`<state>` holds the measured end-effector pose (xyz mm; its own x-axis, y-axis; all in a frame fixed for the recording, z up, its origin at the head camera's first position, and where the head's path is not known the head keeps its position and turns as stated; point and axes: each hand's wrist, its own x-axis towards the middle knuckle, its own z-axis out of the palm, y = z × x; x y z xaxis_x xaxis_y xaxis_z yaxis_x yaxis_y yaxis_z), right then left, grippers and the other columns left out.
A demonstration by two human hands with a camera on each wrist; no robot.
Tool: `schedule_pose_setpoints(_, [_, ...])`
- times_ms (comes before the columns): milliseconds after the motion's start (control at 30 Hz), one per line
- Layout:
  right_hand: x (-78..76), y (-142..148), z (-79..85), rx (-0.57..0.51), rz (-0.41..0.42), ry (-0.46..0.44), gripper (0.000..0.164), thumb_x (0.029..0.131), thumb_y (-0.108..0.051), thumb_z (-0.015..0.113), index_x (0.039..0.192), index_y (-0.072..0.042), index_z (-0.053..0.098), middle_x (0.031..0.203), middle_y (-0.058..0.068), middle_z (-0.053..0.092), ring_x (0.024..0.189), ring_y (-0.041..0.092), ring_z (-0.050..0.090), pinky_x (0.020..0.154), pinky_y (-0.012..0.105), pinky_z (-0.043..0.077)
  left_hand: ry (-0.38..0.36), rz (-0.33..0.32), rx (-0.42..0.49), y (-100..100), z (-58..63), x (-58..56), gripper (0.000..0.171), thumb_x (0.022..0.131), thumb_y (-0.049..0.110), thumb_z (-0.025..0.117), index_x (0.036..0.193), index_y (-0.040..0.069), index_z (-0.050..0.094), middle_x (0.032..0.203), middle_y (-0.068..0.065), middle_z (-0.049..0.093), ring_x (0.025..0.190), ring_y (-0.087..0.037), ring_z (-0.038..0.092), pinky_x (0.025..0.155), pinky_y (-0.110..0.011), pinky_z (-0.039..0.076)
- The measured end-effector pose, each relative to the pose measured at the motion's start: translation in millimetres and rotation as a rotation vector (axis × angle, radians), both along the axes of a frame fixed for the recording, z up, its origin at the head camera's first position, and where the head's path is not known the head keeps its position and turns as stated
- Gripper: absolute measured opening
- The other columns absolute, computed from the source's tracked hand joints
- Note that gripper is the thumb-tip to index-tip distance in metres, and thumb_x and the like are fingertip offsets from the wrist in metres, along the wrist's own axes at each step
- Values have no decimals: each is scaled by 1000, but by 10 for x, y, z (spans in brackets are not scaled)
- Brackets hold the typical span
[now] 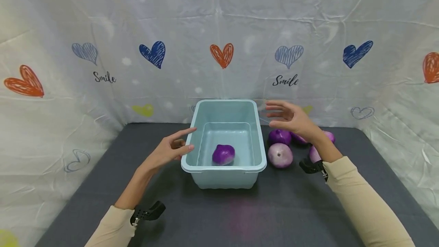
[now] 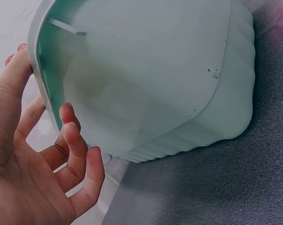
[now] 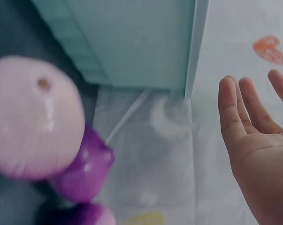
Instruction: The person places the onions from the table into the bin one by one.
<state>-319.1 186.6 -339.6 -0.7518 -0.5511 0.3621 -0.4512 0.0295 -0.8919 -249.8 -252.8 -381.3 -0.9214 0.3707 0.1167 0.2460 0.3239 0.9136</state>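
A light blue plastic bin (image 1: pixel 223 169) stands on the dark tabletop, with one purple onion (image 1: pixel 223 154) lying inside near its front end. My left hand (image 1: pixel 168 149) is at the bin's left rim, index finger and thumb spread. In the left wrist view a finger (image 2: pixel 17 72) appears to touch the rim, while the other fingers bend loosely outside the wall. My right hand (image 1: pixel 291 119) hovers beyond the bin's right side, fingers apart and holding nothing. Below it sit several onions, among them a pale pink one (image 1: pixel 280 155) and a deep purple one (image 1: pixel 279 137).
A white curtain (image 1: pixel 185 26) printed with hearts and "Smile" hangs behind the table and along both sides. The dark tabletop (image 1: pixel 212 216) extends in front of the bin. Each wrist wears a black strap mount (image 1: pixel 148 212).
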Motion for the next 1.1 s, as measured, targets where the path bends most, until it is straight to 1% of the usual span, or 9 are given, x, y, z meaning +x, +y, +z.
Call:
schedule_pose_setpoints(133, [31,182,-40,11,-27,-10,61,96,1,70,151,-6,47,149,18,47,133,44,46,97,37,49,-9,5,6,-5,-6,8,58,101,24,68,155,28,46,81,-18,53,67,-29,49,67,-49,47])
schedule_pose_setpoints(267, [49,364,-97,48,-64,-6,58,97,-1,69,151,-6,48,148,19,47,132,46,46,97,35,49,-6,6,3,-8,-6,13,58,101,23,68,155,27,46,81,-15,53,70,-36,49,67,-50,48])
schedule_pose_setpoints(500, [108,674,-220,107,-132,-23,58,98,-4,68,151,-5,45,149,18,45,133,44,46,97,30,47,-9,5,3,1,4,15,59,101,24,68,156,27,45,84,-16,56,71,-22,51,69,-52,48])
schedule_pose_setpoints(700, [236,920,-338,138,-207,-51,57,99,-7,69,151,-7,46,148,17,46,133,39,48,93,29,50,-16,2,-1,-2,-11,9,59,102,25,67,156,28,45,85,-16,57,75,-27,52,71,-53,47])
schedule_pose_setpoints(767, [274,994,-378,135,-222,-45,57,99,-6,68,151,-7,46,148,17,47,132,38,49,94,29,49,-16,2,-1,-3,-15,5,59,102,25,67,156,29,45,86,-16,58,77,-26,53,73,-54,47])
schedule_pose_setpoints(800, [296,1031,-396,133,-232,-44,57,99,-5,68,151,-7,46,148,17,47,131,34,51,94,28,49,-18,1,0,-4,-17,4,59,102,25,67,156,30,44,87,-17,58,78,-25,54,74,-55,47])
schedule_pose_setpoints(967, [388,1210,-499,151,-270,1,57,99,-3,68,152,-7,46,146,10,50,127,20,55,94,25,48,-14,0,-4,-9,-32,-6,58,102,25,66,156,30,44,88,-17,59,79,-31,54,74,-54,48])
schedule_pose_setpoints(1033, [420,1276,-538,173,-284,22,58,98,-3,69,152,-6,46,145,7,51,128,22,54,95,23,47,-15,3,-4,-8,-35,-6,59,102,25,66,156,31,44,92,-17,60,82,-32,55,74,-55,48])
schedule_pose_setpoints(1100, [449,1334,-579,207,-309,39,59,97,-4,70,151,-5,46,145,5,51,129,26,53,96,21,45,-16,5,-2,-5,-34,0,59,102,25,67,156,31,44,104,-18,62,89,-29,58,76,-55,48])
